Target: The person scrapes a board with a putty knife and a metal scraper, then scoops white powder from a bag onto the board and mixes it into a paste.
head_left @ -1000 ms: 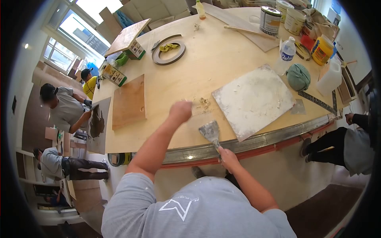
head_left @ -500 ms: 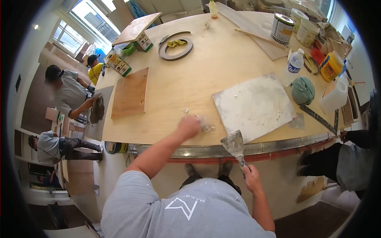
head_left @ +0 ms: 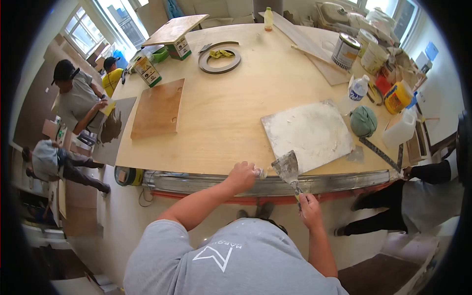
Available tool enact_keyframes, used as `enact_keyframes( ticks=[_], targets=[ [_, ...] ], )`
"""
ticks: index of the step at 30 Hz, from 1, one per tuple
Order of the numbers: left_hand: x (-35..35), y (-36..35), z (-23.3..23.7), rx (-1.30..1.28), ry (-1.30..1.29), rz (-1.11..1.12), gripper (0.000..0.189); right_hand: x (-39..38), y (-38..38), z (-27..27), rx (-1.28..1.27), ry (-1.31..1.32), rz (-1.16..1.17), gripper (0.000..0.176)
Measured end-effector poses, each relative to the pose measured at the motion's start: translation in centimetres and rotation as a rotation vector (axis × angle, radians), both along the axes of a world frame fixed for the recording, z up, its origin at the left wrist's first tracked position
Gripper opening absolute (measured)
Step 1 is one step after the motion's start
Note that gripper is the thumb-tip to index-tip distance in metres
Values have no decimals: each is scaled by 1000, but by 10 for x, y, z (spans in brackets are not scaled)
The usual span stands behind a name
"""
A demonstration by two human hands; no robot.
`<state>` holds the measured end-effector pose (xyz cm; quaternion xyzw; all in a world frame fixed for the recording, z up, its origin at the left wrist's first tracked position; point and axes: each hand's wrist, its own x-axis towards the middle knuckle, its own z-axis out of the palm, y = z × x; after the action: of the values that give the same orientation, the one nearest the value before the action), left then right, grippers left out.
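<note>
My right hand [head_left: 309, 210] is wrapped round the handle of a putty knife [head_left: 287, 166]. Its broad, smeared blade points up beside the near edge of a board coated in white powder [head_left: 309, 132]. My left hand [head_left: 242, 177] is closed at the table's front edge, left of the blade. A small whitish crumpled wad [head_left: 260, 173] pokes out from its fingers; its material is too small to make out. Left of the powdered board lies bare pale plywood tabletop [head_left: 211, 132].
A brown wooden panel [head_left: 158, 109] and a coiled edging strip [head_left: 219, 60] lie on the table. Paint cans [head_left: 345, 51], a plastic bottle [head_left: 358, 88] and a green wrapped ball [head_left: 363, 121] stand right. A co-worker [head_left: 81, 98] spreads dark paste at left; another person stands right.
My left hand has drawn back from the tabletop to the front edge with the wad. The crumbs beside the board are gone from that spot. The putty knife stays in my right hand.
</note>
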<state>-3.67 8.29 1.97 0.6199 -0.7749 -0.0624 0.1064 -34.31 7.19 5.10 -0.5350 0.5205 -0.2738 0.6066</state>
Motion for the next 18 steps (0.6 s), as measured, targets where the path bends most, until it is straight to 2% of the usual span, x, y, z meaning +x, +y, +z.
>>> enact_keyframes(
  ticks=[3,6,8,9,11,14,16,17,18],
  targets=[
    [45,-18,7,-20,81,183,22,32,-5,12,-50,75,-5,35],
    [75,-31,-11,-21,-111,378,21,67,-15,3,-16,4,-49,37],
    [48,-11,-27,2,-133,215,22,90,-26,-3,-73,-33,-66,37],
    [33,3,-34,14,-153,133,22,103,-34,-2,-24,-82,-79,38],
    [10,43,-15,-5,-37,-11,23,128,-45,-1,94,-180,-105,39],
    [31,63,6,-39,197,104,23,166,-69,-13,292,-206,-61,43],
    [63,70,11,-37,182,272,25,202,-75,-30,441,-179,-67,47],
    [78,76,10,-30,125,287,26,221,-80,-50,471,-173,-19,44],
    [91,85,-8,-79,153,288,26,241,-84,-86,286,-151,140,35]
  ],
)
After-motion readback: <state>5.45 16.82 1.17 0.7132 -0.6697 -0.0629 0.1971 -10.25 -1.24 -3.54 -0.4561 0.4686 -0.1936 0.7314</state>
